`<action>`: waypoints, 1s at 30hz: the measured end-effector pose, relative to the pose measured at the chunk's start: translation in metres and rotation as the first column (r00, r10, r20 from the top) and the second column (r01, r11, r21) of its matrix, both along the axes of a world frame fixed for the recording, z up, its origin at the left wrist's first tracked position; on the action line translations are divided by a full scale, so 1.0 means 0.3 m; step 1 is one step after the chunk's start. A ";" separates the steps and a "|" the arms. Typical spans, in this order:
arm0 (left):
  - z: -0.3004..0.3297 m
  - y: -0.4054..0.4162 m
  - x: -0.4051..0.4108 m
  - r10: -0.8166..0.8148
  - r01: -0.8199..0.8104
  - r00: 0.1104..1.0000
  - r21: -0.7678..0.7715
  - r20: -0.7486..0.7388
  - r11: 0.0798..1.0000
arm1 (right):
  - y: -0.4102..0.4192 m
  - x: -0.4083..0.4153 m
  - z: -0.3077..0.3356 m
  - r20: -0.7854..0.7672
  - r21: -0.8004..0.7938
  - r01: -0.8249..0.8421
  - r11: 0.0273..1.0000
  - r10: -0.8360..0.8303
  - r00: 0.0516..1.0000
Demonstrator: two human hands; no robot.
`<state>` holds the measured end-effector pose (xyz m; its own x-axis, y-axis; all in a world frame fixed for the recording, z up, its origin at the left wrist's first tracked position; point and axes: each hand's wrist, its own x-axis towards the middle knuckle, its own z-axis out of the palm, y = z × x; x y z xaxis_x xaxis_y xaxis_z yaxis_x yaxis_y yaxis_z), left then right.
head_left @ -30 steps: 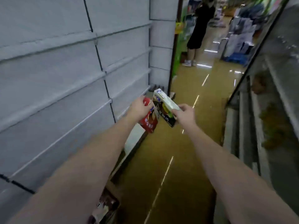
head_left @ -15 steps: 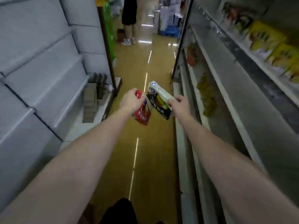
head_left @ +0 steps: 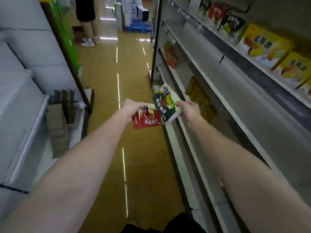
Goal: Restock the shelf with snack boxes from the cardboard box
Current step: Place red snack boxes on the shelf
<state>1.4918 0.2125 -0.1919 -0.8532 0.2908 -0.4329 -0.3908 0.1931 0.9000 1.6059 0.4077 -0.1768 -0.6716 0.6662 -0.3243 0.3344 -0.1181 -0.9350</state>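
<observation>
A red snack box (head_left: 146, 121) is gripped at its upper edge by the left hand (head_left: 130, 107), whose fingers are curled over the top so that the box hangs below them. A dark green snack box (head_left: 165, 105) is held by the right hand (head_left: 189, 109), pinched at its near end, with the printed face turned upward and tilted. Both boxes are carried in the air over the aisle floor (head_left: 107, 91), just beside each other, close to the front edge of the shelving on the right (head_left: 217, 91). The cardboard box named in the task is not seen here.

The boxes are judged to be light and fairly stiff, of thin printed card that can be dented at the corners if squeezed hard. The glossy print is likely a little slippery, so a hold across the narrow sides or the top edge is judged safest, as each is carried in one hand only.

The right-hand shelving is made of long pale metal tiers, mostly bare, with yellow boxes (head_left: 262, 44) and other packs on an upper tier and some blurred packs lower down. On the left stand empty white shelves (head_left: 25, 101), with flattened cardboard (head_left: 58, 125) stacked on the lowest board. The floor is a shiny ochre, streaked with reflected lights. Far down the aisle, a person's legs (head_left: 89, 29) are seen.
</observation>
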 end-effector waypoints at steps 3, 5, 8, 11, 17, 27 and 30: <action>0.020 -0.001 -0.122 -0.020 0.003 0.990 0.121 0.141 0.993 | -0.002 -0.098 0.031 0.034 -0.086 -0.109 0.990 0.113 0.993; 0.058 0.013 -0.191 -0.102 0.084 0.982 0.114 0.161 0.990 | -0.007 -0.171 0.048 0.039 -0.141 -0.172 0.975 0.179 0.983; 0.097 0.041 -0.304 -0.183 0.176 0.971 0.058 0.156 0.983 | 0.006 -0.294 0.031 0.077 -0.161 -0.218 0.963 0.233 0.969; 0.116 0.079 -0.441 -0.255 0.251 0.957 0.048 0.138 0.967 | 0.025 -0.432 0.035 0.085 -0.150 -0.192 0.970 0.206 0.975; 0.129 0.223 -0.800 -0.362 0.361 0.930 0.022 0.065 0.932 | 0.137 -0.740 0.024 0.078 -0.119 -0.042 0.992 0.052 0.996; 0.176 0.544 -1.280 -0.447 0.447 0.894 -0.008 -0.001 0.894 | 0.370 -1.183 0.092 0.028 -0.069 0.184 0.980 -0.182 0.983; 0.202 0.626 -1.388 -0.513 0.513 0.858 0.017 -0.007 0.858 | 0.417 -1.245 0.145 -0.037 -0.073 0.265 0.961 -0.268 0.963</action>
<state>1.0753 0.4005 -0.1314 -0.5819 0.6953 -0.4218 -0.2387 0.3498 0.9059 1.2325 0.5327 -0.1332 -0.4874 0.8012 -0.3470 0.2394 -0.2596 -0.9356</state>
